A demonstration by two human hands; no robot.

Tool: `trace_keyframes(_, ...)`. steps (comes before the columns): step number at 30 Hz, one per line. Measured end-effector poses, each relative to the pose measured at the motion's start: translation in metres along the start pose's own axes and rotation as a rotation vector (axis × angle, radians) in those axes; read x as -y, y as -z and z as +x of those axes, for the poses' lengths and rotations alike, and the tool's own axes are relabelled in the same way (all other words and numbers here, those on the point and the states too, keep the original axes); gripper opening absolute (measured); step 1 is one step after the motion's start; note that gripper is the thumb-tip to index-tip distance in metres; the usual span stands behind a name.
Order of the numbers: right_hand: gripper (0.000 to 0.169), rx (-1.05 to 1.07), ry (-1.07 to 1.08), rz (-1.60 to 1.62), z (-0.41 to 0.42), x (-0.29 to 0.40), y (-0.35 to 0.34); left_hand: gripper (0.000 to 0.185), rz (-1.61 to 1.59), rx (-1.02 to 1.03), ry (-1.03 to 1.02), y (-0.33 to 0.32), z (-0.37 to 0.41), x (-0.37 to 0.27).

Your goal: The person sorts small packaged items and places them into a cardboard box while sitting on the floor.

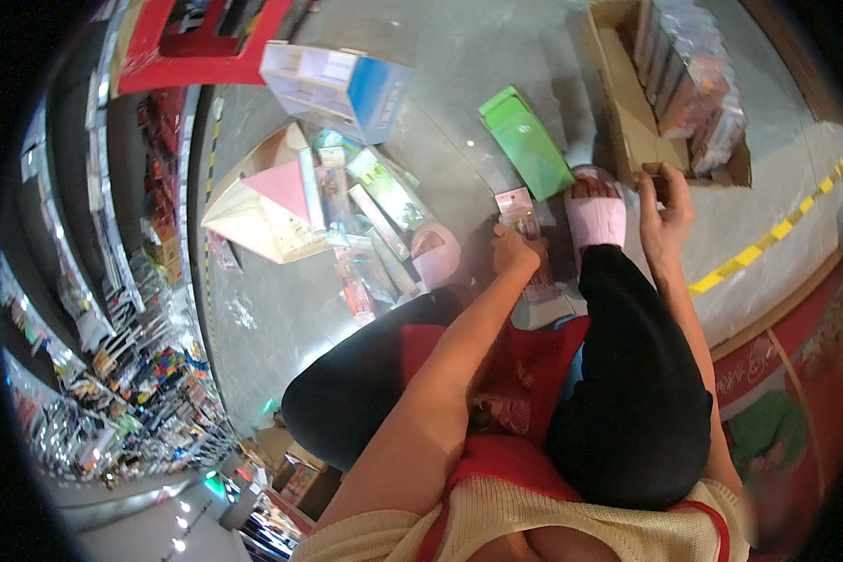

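Observation:
My left hand (516, 251) is closed around a pink-topped clear package (516, 204) between my feet, its lower end reaching down past my fingers. Beyond it lies a green box (530, 144), tilted on the floor. My right hand (664, 211) is raised beside the near end of an open cardboard box (626, 105), fingers curled; whether anything thin is between the fingertips is too small to tell. Packed along that box's right side are several clear-wrapped packages (681, 84). By my left foot, a loose pile holds a green and white box (390, 188) and slim packages (379, 221).
A white and blue compartment display (372, 95) and an opened pink and white carton (267, 204) stand beyond the pile. Stocked shelves (102, 211) line the left, with a red frame (204, 70) at top. Yellow striped tape (766, 242) crosses the floor at right.

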State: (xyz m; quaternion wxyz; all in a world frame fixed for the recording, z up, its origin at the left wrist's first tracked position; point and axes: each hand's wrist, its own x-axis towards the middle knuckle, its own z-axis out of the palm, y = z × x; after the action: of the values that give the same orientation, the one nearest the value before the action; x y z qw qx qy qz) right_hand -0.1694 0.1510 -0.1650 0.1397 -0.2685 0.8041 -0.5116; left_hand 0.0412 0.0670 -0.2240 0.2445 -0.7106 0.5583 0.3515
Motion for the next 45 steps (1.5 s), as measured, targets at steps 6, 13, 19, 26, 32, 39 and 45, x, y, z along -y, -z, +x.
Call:
trace_keyframes(6, 0.044, 0.631, 0.063, -0.009, 0.004, 0.045, -0.016, 0.05, -0.436, 0.355, -0.363, 0.092, -0.001, -0.029)
trace_keyframes(13, 0.074, 0.406, 0.302, -0.151, 0.03, 0.094, -0.008, 0.087, -0.615, -0.049, -0.62, 0.13, -0.073, -0.135)
trace_keyframes(19, 0.071, -0.057, 0.15, -0.315, 0.035, 0.076, 0.012, 0.071, -0.602, 0.04, -0.963, 0.098, -0.127, -0.187)
trace_keyframes(26, 0.074, -0.288, 0.15, -0.111, 0.048, -0.019, 0.033, 0.065, -0.386, 0.245, -1.28, 0.049, -0.127, -0.206)
trace_keyframes(32, 0.094, -0.348, 0.023, -0.291, 0.069, -0.06, 0.045, 0.075, -0.092, 0.407, -1.178, 0.018, -0.071, -0.199)
trace_keyframes(39, 0.079, -0.362, -0.154, -0.385, 0.049, -0.068, 0.015, 0.07, -0.325, 0.594, -0.992, 0.02, -0.061, -0.178)
trace_keyframes(45, 0.079, -0.388, -0.295, -0.135, 0.067, -0.054, 0.012, 0.069, -0.443, 0.615, -0.872, 0.028, -0.048, -0.182)
